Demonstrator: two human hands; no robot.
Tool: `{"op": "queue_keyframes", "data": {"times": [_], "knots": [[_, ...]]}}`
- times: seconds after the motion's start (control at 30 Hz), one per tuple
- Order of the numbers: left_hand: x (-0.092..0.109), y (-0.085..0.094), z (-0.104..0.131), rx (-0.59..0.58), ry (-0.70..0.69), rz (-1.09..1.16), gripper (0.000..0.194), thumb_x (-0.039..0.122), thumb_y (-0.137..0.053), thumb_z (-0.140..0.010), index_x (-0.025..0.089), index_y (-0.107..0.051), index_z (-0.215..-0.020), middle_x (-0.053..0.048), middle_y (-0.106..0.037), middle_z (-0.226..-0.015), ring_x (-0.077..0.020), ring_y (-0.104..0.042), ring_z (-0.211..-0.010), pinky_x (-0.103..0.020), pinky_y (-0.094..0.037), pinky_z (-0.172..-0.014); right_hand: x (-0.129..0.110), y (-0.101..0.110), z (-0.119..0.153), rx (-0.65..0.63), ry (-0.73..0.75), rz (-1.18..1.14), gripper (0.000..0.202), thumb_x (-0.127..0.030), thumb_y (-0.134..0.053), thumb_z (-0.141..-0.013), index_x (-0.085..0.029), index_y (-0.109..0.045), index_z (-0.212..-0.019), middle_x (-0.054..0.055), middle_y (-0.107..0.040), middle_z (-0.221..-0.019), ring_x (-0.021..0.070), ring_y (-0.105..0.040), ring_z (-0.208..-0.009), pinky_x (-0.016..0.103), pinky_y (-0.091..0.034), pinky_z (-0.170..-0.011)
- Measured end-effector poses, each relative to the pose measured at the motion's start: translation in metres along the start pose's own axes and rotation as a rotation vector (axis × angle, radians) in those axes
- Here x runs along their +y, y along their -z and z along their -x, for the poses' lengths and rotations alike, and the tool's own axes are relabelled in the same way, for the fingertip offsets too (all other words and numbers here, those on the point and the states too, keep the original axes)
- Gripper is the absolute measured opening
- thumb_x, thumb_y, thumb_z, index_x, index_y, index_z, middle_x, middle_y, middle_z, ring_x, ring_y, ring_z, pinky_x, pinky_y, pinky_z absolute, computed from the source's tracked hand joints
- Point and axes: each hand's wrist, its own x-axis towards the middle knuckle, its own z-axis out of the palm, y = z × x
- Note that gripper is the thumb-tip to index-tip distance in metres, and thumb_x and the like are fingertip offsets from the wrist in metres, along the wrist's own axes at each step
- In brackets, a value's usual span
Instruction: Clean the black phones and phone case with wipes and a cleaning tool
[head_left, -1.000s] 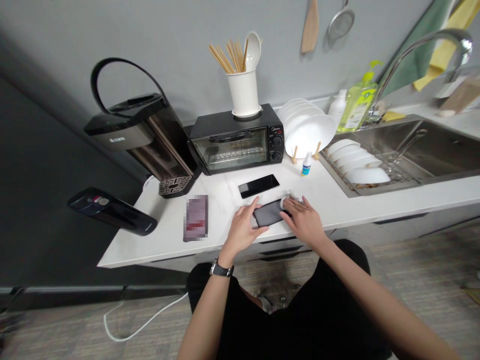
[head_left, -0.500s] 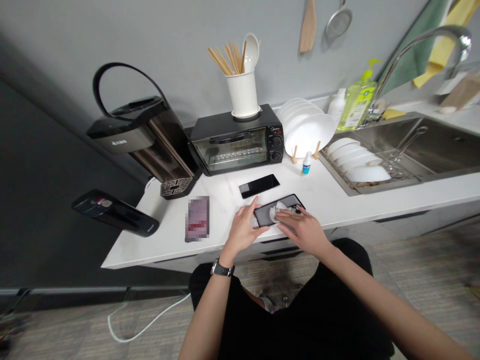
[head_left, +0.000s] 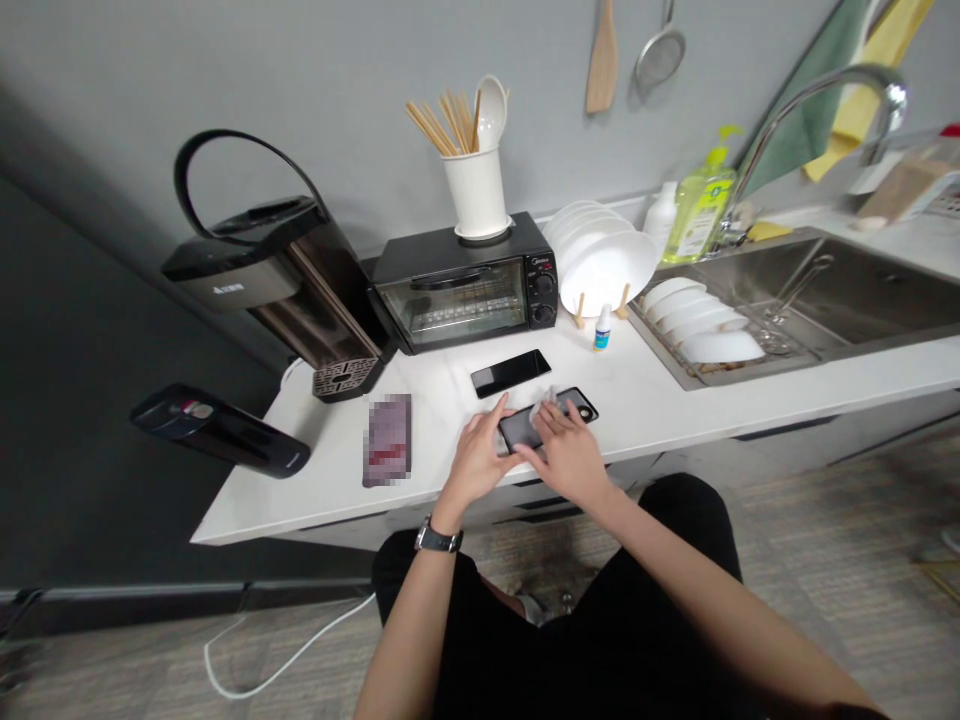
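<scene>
A black phone (head_left: 577,404) lies on the white counter (head_left: 660,395) near its front edge. My left hand (head_left: 472,462) holds the phone's left end steady against the counter. My right hand (head_left: 568,455) presses a small white wipe (head_left: 541,408) onto the middle of the phone. A second black phone (head_left: 510,372) lies just behind, apart from both hands. A small white dropper bottle (head_left: 602,329) with a blue band stands behind and to the right.
A blurred dark flat item (head_left: 388,438) lies left of my hands. At the back stand a water dispenser (head_left: 281,290), a toaster oven (head_left: 465,285) with a utensil holder (head_left: 475,190), plates in a rack (head_left: 604,260), bowls (head_left: 705,325) and a sink (head_left: 840,290).
My right hand has slid the wipe leftward along the phone, from its right end to its middle, uncovering the camera end. My left hand stays put on the phone.
</scene>
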Motion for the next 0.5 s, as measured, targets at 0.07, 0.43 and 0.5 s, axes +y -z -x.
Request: {"op": "queue_keyframes", "data": {"times": [0.07, 0.43, 0.5], "knots": [[-0.002, -0.001, 0.001, -0.009, -0.003, -0.009, 0.098, 0.024, -0.077, -0.085, 0.029, -0.024, -0.167, -0.01, -0.064, -0.14, -0.0307, -0.056, -0.123, -0.047, -0.044, -0.108, -0.015, -0.002, 0.0, -0.046, 0.064, -0.115, 0.047, -0.045, -0.052, -0.106, -0.009, -0.066, -0.133, 0.021, -0.068, -0.14, 0.0314, -0.06, -0.137, 0.051, -0.037, -0.122], [0.001, -0.001, 0.001, 0.004, 0.01, 0.015, 0.105, 0.031, -0.086, -0.082, 0.035, -0.022, -0.166, -0.006, -0.063, -0.145, -0.0296, -0.054, -0.13, -0.047, -0.039, -0.115, 0.054, 0.038, 0.027, -0.038, 0.041, -0.025, 0.034, -0.039, -0.05, -0.109, -0.023, -0.068, -0.133, 0.009, -0.074, -0.134, 0.026, -0.067, -0.128, 0.053, -0.038, -0.121], [0.002, -0.001, 0.0, 0.001, 0.011, 0.003, 0.106, 0.03, -0.086, -0.081, 0.036, -0.023, -0.166, -0.005, -0.063, -0.146, -0.0293, -0.053, -0.131, -0.048, -0.037, -0.116, 0.066, 0.039, 0.026, -0.018, 0.006, 0.053, 0.036, -0.038, -0.049, -0.109, -0.02, -0.066, -0.135, 0.011, -0.072, -0.136, 0.0278, -0.067, -0.129, 0.054, -0.038, -0.121]]}}
